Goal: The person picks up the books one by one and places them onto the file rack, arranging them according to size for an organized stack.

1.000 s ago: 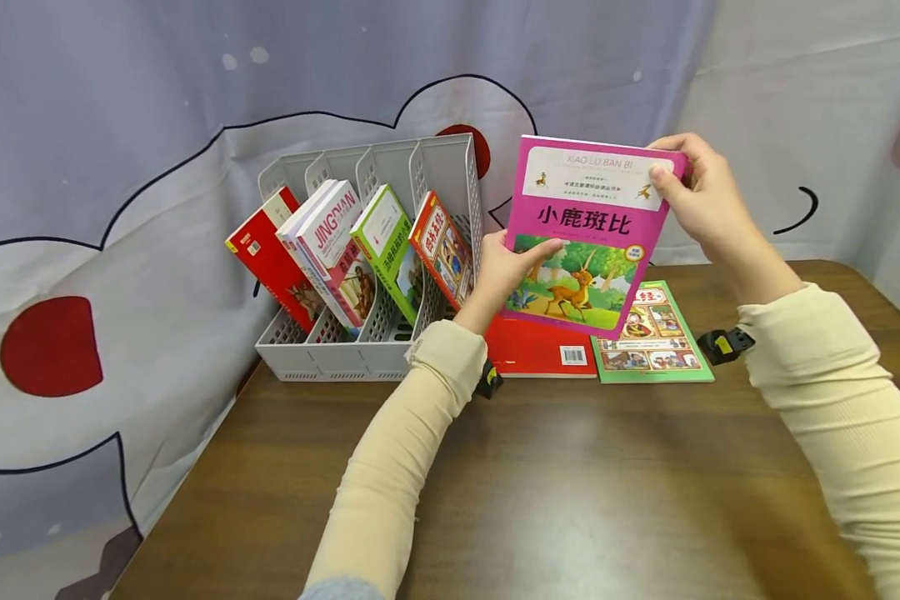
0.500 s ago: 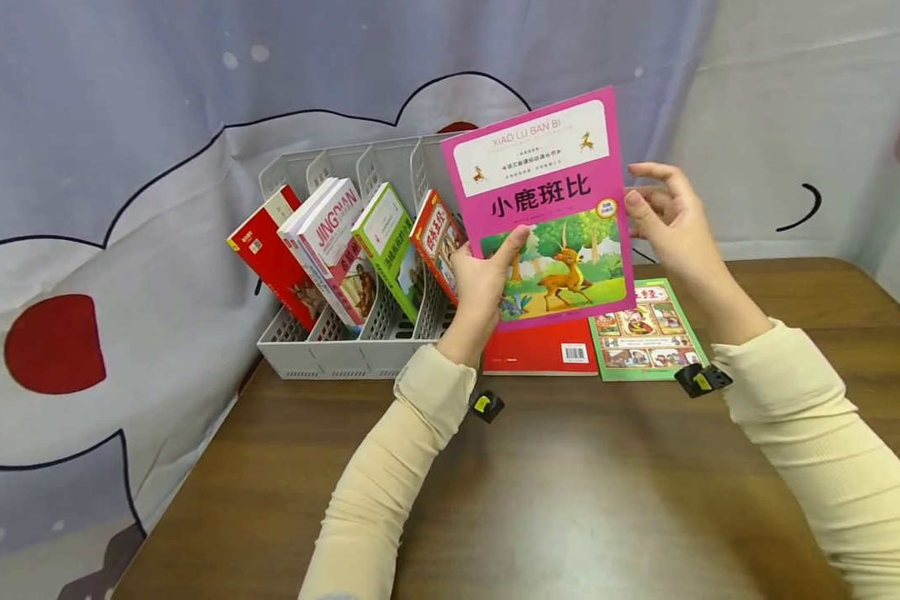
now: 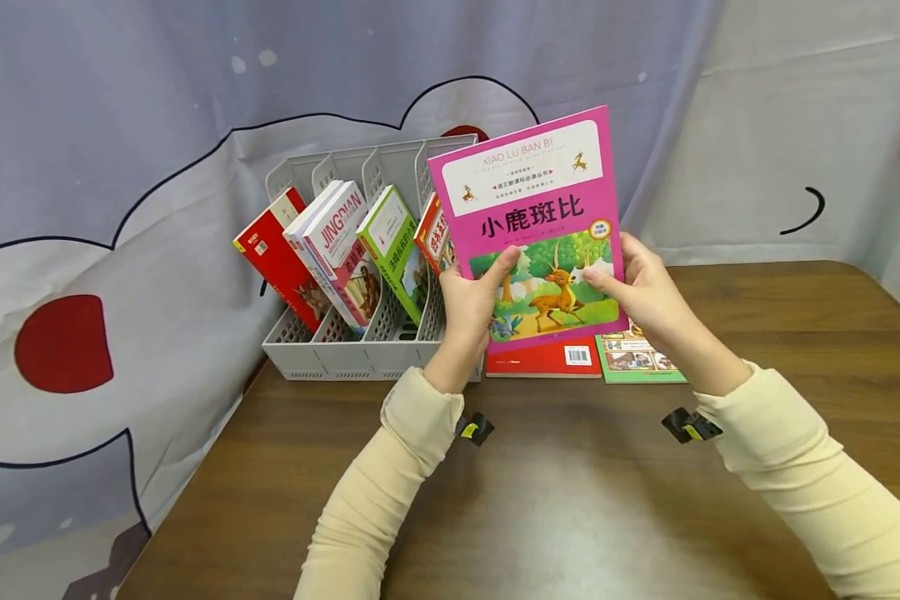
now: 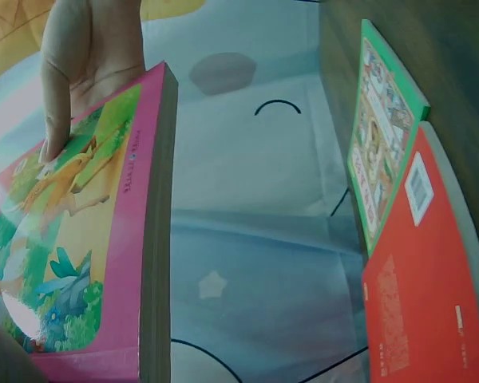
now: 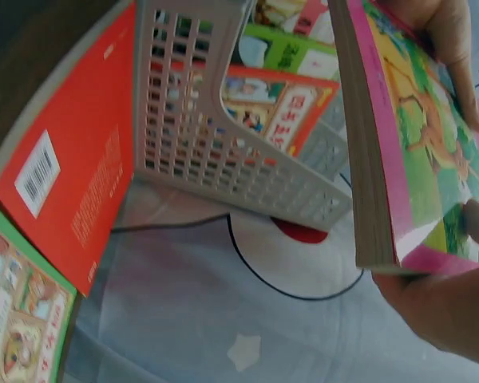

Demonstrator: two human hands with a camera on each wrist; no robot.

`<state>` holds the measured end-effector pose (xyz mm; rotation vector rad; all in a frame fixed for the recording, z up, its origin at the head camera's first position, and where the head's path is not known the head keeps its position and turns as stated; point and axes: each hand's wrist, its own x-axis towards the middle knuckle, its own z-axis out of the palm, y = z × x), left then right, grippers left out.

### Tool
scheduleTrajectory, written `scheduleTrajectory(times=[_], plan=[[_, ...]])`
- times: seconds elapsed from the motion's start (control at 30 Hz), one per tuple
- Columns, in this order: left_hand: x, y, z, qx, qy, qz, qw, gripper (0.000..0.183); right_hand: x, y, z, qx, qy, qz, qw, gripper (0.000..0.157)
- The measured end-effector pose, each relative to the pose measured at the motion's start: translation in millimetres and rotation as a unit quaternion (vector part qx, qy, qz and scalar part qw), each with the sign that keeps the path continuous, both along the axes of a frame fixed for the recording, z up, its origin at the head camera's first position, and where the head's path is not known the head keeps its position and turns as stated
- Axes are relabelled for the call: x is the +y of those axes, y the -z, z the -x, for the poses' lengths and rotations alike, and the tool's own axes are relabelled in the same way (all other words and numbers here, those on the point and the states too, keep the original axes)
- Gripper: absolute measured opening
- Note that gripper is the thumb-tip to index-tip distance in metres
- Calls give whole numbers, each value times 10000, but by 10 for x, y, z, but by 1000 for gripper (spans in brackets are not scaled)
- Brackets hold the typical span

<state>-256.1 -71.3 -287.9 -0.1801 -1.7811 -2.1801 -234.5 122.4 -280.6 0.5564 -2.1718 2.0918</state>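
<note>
A pink-covered book (image 3: 528, 204) with a deer picture is held up above the table, front cover toward the head camera. My left hand (image 3: 468, 304) grips its left edge, thumb on the cover and the other fingers behind. On the opposite edge my right hand (image 3: 645, 287) holds it the same way, thumb lying over the picture. In the left wrist view the book's thick page edge (image 4: 158, 239) shows. The right wrist view has the same book (image 5: 423, 136) between both hands. Its back cover is hidden.
A grey file rack (image 3: 337, 358) at the back left holds several leaning books, among them a red one (image 3: 285, 258) and a green one (image 3: 393, 254). Behind the pink book, a red book (image 3: 543, 360) and a green-edged book (image 3: 641, 358) lie on the wooden table (image 3: 570, 483).
The pink book has shifted left and tilted. My right hand let go of its upper right corner, came down and took hold of the right edge. The left hand kept its grip.
</note>
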Motion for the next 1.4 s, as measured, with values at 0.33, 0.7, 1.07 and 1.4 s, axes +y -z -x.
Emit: scheduleTrajectory(times=[0.33, 0.7, 1.07, 1.4], plan=[[-261, -37, 58, -963, 1155, 902, 9845, 32, -96, 145, -47, -129, 193, 484, 9986, 28], [-659, -592, 202, -883, 1434, 594, 9839, 28, -103, 243, -28, -366, 139, 252, 9989, 26], [-646, -582, 241, -1406, 1422, 395, 9790, 17, -119, 305, -6, -820, -95, 92, 9965, 32], [-585, -642, 188, -1036, 964, -255, 9896, 7, -93, 283, 55, -509, -47, -233, 9984, 34]])
